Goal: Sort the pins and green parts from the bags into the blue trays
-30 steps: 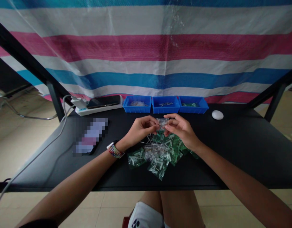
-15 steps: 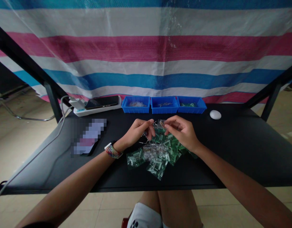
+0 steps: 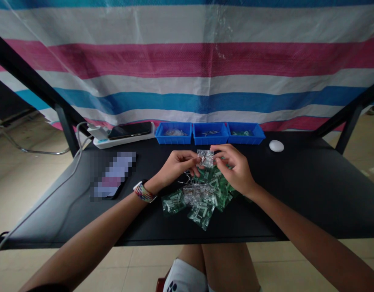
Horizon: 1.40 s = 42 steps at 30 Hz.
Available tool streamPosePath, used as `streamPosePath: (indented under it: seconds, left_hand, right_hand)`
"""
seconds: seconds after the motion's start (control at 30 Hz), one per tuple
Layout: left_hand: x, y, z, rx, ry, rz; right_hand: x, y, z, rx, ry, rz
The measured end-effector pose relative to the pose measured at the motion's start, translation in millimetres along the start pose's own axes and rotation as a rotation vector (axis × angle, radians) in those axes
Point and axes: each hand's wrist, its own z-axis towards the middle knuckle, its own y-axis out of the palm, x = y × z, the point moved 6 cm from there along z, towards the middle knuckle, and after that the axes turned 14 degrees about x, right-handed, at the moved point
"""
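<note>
My left hand (image 3: 182,165) is closed on the left side of a small clear plastic bag (image 3: 207,156), thumb and fingers pinching it. What lies inside the bag is too small to make out. At the bag's right edge is my right hand (image 3: 234,166), its thumb and forefinger apart; whether a fingertip touches the film I cannot tell. Below both hands spreads a pile of green-tinted bags (image 3: 202,213) with small pale and metal pieces in them. Clear bags (image 3: 196,194) lie on top of it, and loose thin metal pins (image 3: 187,178) show near my left fingers.
Three blue bins stand along the back: one with clear bags (image 3: 174,140), one with metal pins (image 3: 210,140), one with green bags (image 3: 247,140). A power strip (image 3: 126,140) carries a dark phone (image 3: 130,129). Another phone (image 3: 115,176) lies left, a white oval object (image 3: 276,146) right.
The small bag, pinched by my right hand before, is now gripped by my left hand and faces up more fully. My right thumb and forefinger have parted.
</note>
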Motion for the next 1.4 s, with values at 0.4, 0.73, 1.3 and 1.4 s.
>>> streamPosePath:
  seconds: [0.4,0.73,1.3,1.4]
  left_hand:
    - [5,2.3,-6,0.032,0.133,0.08]
    - [-10,8.9,-4,-0.131,-0.093,-0.035]
    - [-5,-52.1,24,0.465,0.02,-0.183]
    - [-7,-72.0,29,0.616,0.024,-0.208]
  right_hand:
    - [26,16,-4,-0.142,0.427,0.241]
    - [-18,7,-5,-0.086,-0.347,-0.193]
    - [21,-21,15,-0.074,-0.115,-0.64]
    - [39,-25,12,-0.161,-0.052,-0.846]
